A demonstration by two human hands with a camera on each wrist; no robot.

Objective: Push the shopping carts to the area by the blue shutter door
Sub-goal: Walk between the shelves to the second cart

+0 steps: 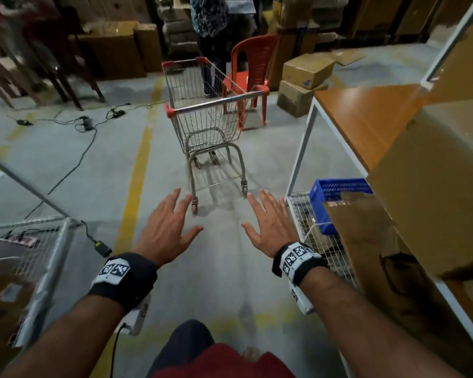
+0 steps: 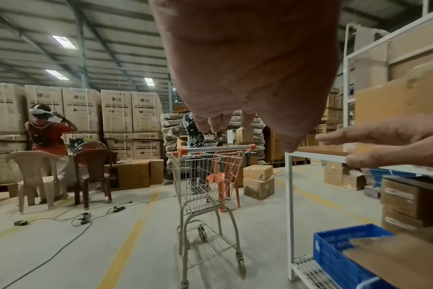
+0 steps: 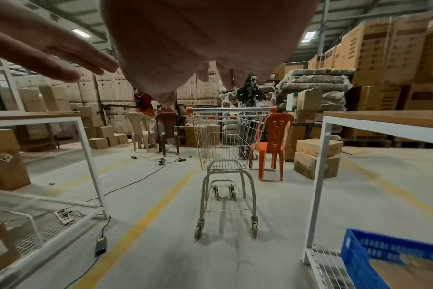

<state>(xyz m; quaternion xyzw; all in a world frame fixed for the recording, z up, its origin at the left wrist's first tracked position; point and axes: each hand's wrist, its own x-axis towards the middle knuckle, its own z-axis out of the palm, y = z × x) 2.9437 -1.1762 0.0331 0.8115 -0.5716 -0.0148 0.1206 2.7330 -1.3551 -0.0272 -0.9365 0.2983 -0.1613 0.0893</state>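
An empty wire shopping cart [image 1: 205, 115] with red corner caps stands on the concrete floor ahead of me, its metal handle bar [image 1: 216, 102] facing me. The cart [image 2: 205, 183] shows in the left wrist view, and the cart [image 3: 225, 148] in the right wrist view, in the aisle between two shelf units. My left hand [image 1: 170, 222] and right hand [image 1: 268, 219] are stretched forward, palms down, fingers spread, short of the cart and touching nothing. No blue shutter door is in view.
A white-framed shelf unit [image 1: 309, 137] with cartons and a blue crate [image 1: 336, 197] stands close on the right, and a wire rack [image 1: 52, 241] on the left. A red chair [image 1: 254, 66], boxes [image 1: 303, 75] and a standing person [image 1: 208, 20] are behind the cart. Cables [image 1: 85, 126] lie left of a yellow line [image 1: 137, 181].
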